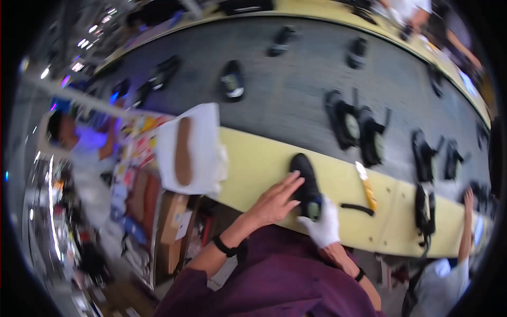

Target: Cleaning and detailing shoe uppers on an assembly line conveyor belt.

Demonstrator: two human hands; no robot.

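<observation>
A black shoe [304,177] lies on the pale yellow table edge in front of me, toe pointing away, with a greenish lining at its opening. My left hand [274,202] is bare; its outstretched fingers rest against the shoe's left side. My right hand [322,224], in a white glove, grips the shoe at its heel end, and the thumb lies near the opening. To the right of the shoe are a yellow-handled tool [368,193] with a pale, blade-like tip and a curved black strip [357,208].
Beyond the ledge [248,153] runs a dark conveyor belt [296,79] with several black shoes. At left, a brown insole [183,153] lies on white sheets [206,142]. Another black shoe [424,208] sits at right, near a co-worker's arm [467,227]. Other people stand left and across.
</observation>
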